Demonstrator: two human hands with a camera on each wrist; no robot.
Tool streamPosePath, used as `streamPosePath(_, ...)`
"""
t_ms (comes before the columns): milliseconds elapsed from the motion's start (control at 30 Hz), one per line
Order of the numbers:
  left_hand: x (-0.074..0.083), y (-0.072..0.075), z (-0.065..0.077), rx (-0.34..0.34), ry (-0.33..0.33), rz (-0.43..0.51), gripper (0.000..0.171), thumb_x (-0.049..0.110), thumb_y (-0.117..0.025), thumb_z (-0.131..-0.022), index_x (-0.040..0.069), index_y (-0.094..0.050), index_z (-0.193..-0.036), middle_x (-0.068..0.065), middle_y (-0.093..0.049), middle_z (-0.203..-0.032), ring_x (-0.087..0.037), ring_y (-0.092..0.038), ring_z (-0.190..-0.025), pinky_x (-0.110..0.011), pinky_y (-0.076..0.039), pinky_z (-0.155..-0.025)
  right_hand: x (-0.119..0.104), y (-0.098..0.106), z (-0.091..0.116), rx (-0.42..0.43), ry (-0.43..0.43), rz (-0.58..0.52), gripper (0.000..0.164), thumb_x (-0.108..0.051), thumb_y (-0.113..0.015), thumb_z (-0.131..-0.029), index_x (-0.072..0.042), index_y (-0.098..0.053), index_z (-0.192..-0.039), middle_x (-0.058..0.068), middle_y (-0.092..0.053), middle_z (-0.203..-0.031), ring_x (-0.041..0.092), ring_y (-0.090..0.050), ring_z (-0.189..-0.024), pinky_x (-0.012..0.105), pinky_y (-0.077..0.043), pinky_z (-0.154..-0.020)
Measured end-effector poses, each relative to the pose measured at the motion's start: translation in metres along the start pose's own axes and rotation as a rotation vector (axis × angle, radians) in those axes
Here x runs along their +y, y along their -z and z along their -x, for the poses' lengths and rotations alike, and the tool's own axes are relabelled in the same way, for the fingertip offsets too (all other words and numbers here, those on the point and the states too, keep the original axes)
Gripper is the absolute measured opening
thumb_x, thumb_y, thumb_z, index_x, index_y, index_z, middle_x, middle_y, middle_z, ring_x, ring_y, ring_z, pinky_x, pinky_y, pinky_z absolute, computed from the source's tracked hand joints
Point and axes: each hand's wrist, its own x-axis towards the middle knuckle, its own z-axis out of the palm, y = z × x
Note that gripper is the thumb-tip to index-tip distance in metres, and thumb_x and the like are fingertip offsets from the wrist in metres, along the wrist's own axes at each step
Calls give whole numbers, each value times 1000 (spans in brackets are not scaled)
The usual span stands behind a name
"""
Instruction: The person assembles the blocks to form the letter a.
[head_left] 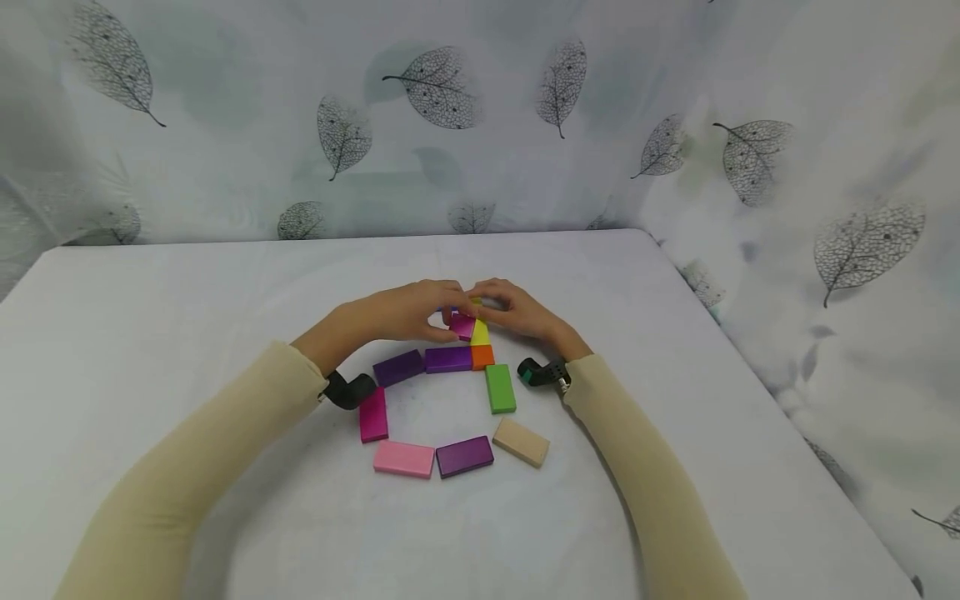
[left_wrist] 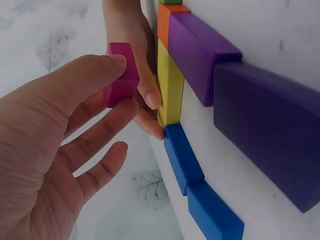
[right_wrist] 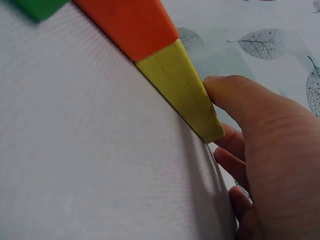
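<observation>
My left hand point(head_left: 408, 311) pinches a magenta block point(left_wrist: 123, 75) between thumb and fingertips, held up beside the yellow block point(left_wrist: 171, 87). Its other fingers are spread loosely below. My right hand point(head_left: 517, 310) is at the far end of the laid blocks; its thumb point(right_wrist: 227, 90) and a fingertip touch the yellow block's outer side and end, with no curl around it visible. That yellow block lies end to end with an orange block point(right_wrist: 132, 25). Two blue blocks point(left_wrist: 184, 157) adjoin the yellow one, mostly hidden by my hands in the head view.
On the white table point(head_left: 225, 300), a ring of blocks lies nearer me: purple point(head_left: 448, 359), dark purple point(head_left: 399, 367), magenta-pink point(head_left: 373, 415), light pink point(head_left: 404, 459), another purple point(head_left: 465, 456), beige point(head_left: 521, 442) and green point(head_left: 501, 388). A leaf-patterned curtain point(head_left: 247, 125) hangs behind.
</observation>
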Motion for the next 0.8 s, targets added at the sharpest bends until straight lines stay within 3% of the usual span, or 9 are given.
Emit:
streamPosePath(400,18,-18,5,-33,-57,-34,38,16,-69,-91,8,-61,-127,-4,-60,-125,-16,-59,-101,-29,-52,-89,-5,0,1,-23,-8,25,35,-16,-58,-98,-10,-60,-132,11,-51,-140,27,-38,-136,52,-26,-113)
streamPosePath(633,27,-25,10,-37,-110,-59,36,15,-70,-90,8,-62,-125,-3,-60,-111,-16,-55,-100,-30,-50,-89,-4,0,0,-17,13,17,34,-17,-59,-98,-9,-62,-131,10,-54,-137,25,-39,-135,50,-27,-113)
streamPosePath(800,32,-32,12,-59,-130,-49,35,15,-71,-90,9,-63,-124,-2,-59,-112,-15,-54,-99,-27,-49,-89,-8,0,2,-13,-5,5,35,-18,-59,-98,-9,-62,-131,11,-53,-138,27,-38,-136,52,-26,-113)
